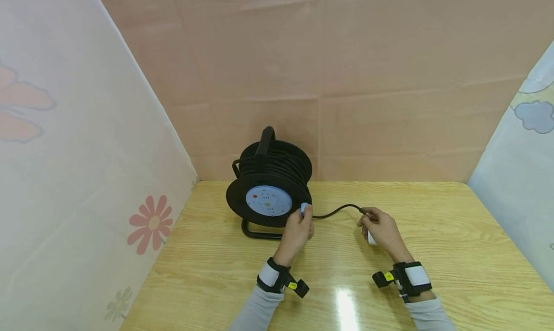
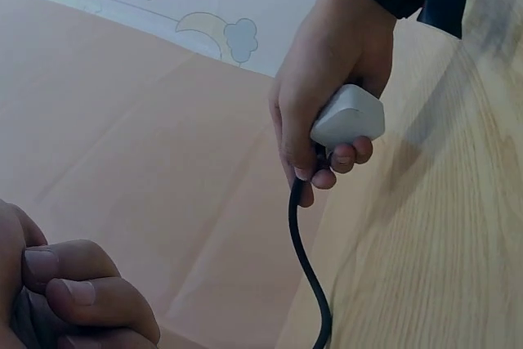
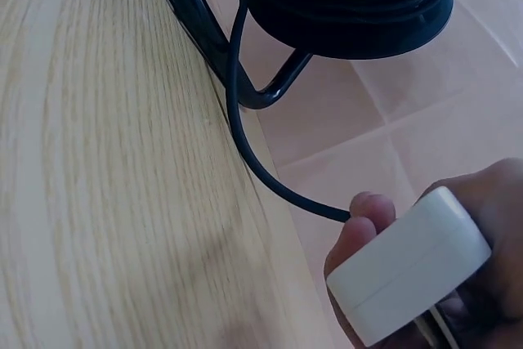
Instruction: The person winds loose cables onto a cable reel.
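A black cable reel with cord wound round its drum stands on the table, its round light-blue socket panel facing front. My left hand grips a small light-blue knob at the reel's lower right edge. To the right, my right hand holds a white plug by its cord end, with the black cord between finger and thumb. The plug's flat pins show in the right wrist view. From there the cord runs in a loose curve back to the reel. Curled left fingers show in the left wrist view.
The reel rests on a black tube stand on the wood-grain table. Behind it rises a tan sheet, with patterned white sheets on the left and right.
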### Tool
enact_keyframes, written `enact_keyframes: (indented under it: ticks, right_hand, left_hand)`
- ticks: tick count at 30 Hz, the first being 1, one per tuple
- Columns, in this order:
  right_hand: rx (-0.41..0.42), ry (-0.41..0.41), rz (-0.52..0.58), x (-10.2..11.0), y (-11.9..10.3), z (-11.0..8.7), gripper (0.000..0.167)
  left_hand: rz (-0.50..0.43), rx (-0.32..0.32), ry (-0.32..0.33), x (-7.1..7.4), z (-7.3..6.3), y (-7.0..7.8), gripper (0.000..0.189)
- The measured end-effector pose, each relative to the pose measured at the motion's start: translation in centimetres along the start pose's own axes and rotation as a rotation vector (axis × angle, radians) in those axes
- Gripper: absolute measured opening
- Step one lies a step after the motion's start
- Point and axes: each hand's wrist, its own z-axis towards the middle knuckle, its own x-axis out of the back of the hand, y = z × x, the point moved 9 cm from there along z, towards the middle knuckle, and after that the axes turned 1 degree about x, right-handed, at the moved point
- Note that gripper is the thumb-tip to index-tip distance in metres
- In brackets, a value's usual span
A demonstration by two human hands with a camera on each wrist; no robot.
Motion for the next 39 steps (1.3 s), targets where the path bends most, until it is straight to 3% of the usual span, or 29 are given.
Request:
enact_keyframes:
  ticks: [9,16,39]
  right_hand:
    - [-0.026,-0.039,0.046,-0.6,0.7,0.2,0.038]
    - [-0.028,-0.076,-0.010,-1.2,0.8,0.2,0.037]
    - [-0.018,-0.052,-0.008,-1.0,0.3,0.0,0.039]
  left_hand:
    - [-0.007,0.010,-0.018,-0.3,-0.3,-1.1,0.045]
    - [-0.001,0.006,-0.016,-0.4,-0.4,-1.7,0.045]
    - [0.018,0.040,-0.014,-0.1,-0.5,-3.9,0.045]
